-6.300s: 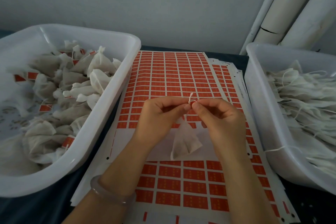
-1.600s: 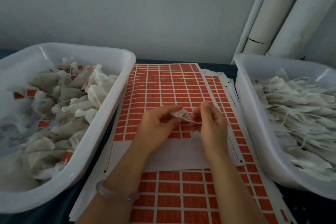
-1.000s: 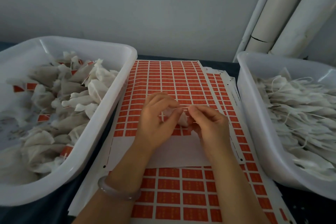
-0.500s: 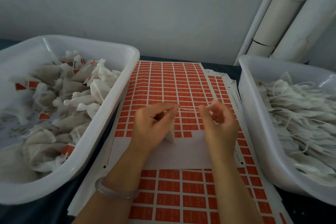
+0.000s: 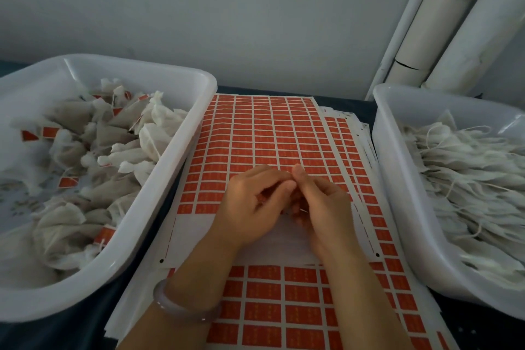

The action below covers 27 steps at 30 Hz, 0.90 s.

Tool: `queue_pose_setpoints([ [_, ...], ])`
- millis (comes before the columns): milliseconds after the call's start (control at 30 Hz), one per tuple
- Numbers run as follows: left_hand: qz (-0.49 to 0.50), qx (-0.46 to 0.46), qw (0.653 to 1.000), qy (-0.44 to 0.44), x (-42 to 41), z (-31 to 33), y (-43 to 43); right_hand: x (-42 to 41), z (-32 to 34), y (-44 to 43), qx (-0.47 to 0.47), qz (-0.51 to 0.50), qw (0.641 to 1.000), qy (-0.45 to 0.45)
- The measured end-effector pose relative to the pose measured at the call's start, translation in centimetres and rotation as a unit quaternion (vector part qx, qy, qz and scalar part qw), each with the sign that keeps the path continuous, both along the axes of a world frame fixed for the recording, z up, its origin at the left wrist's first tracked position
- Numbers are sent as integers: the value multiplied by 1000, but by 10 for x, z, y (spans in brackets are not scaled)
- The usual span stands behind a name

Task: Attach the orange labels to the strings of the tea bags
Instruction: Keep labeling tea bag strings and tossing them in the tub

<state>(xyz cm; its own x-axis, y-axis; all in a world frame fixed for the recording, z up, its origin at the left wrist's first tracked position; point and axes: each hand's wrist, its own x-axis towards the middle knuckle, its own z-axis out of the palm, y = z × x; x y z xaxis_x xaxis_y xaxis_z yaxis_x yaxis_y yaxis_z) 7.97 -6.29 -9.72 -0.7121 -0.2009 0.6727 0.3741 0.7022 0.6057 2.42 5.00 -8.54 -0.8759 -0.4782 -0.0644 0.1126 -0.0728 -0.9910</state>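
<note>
Closed together now, left hand (image 5: 250, 207) and right hand (image 5: 324, 207); fingertips (image 5: 298, 172) pinched, on what hidden. Done: labelled bags (image 5: 108, 156) in left tub (image 5: 142, 68); unlabelled bags (image 5: 468, 173) heap right tub (image 5: 397, 179)

At frame centre, the left hand (image 5: 250, 207) and right hand (image 5: 324, 207) met fingertip to fingertip, hiding whatever lay between them. Print on the orange labels (image 5: 255, 136) was too small to read. The left tub (image 5: 164, 179) ran off the left edge and the right tub (image 5: 397, 179) off the right. Both forearms were cut off at the bottom edge.
</note>
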Motion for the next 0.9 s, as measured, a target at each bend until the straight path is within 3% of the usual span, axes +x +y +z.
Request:
queue_pose_setpoints([
  [133, 31, 140, 989, -36, -1, 0, 0, -1, -3, -1, -7, -34, 999, 16],
  [233, 87, 186, 977, -61, -3, -1, -1, -5, -4, 3, -21, -60, 997, 44],
  [333, 126, 251, 956, -81, -3, -3, -4, -2, -2, 3, -1, -31, 984, 175],
  [433, 77, 330, 936, -101, -2, 0, -4, 0, -2, 4, 18, 16, 966, 257],
  [600, -44, 231, 965, -114, 2, 4, -5, -7, -8, 7, 90, -30, 941, 325],
  [667, -78, 201, 969, -120, 3, 3, -5, -9, -9, 6, 103, 3, 949, 297],
  [767, -62, 166, 975, -132, 3, 0, -3, -9, -12, 4, 114, 47, 956, 267],
  [900, 17, 107, 987, -120, 2, 1, -4, -10, -13, 3, 124, 22, 951, 281],
])
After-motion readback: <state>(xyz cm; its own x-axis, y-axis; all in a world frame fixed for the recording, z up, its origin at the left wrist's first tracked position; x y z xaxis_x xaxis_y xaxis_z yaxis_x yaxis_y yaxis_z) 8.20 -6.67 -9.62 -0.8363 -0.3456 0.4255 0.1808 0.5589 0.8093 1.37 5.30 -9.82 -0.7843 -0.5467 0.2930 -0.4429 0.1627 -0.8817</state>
